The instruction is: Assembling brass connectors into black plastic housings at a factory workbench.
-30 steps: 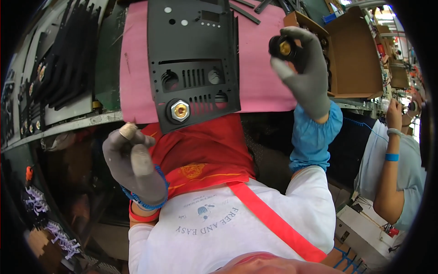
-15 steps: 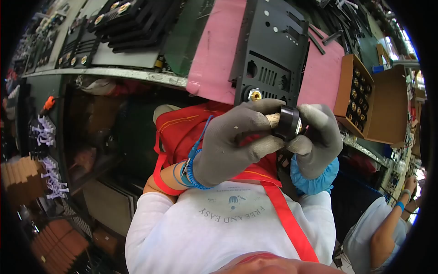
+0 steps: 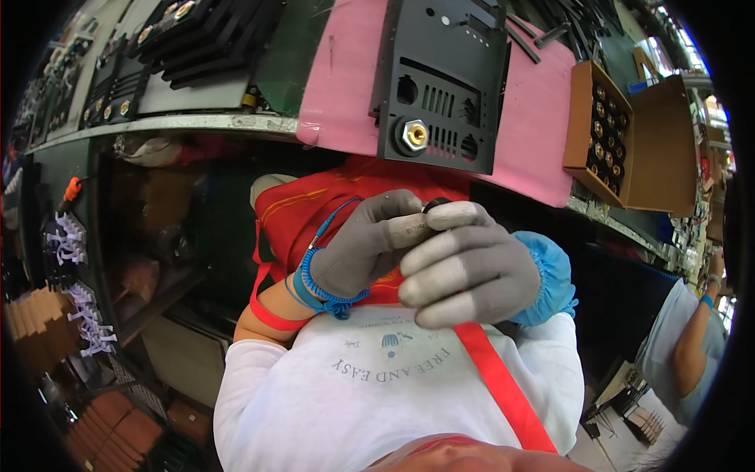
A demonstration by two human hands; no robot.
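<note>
Both grey-gloved hands meet just in front of the bench edge. Between their fingertips is a black round connector (image 3: 435,204), mostly hidden now; only a dark sliver of its rim shows. My left hand (image 3: 377,240) pinches it from the left side. My right hand (image 3: 472,267) closes over it from the right, its back and fingers covering most of the part. Beyond them a black metal panel (image 3: 440,75) with slots and round holes lies on the bench. Fitted in its near left corner is a connector with a silver hex nut and brass centre (image 3: 414,136).
Pink matting (image 3: 338,86) covers the bench under the panel. An open cardboard box (image 3: 582,118) on the right holds several connectors. Black panels (image 3: 212,47) are stacked at the far left. Loose black strips (image 3: 523,39) lie beyond. Another person's arm (image 3: 696,338) shows at right.
My hands have drawn nearer my body and to the left with the connector. The right hand has turned over it, hiding most of it. The whole view has shifted slightly.
</note>
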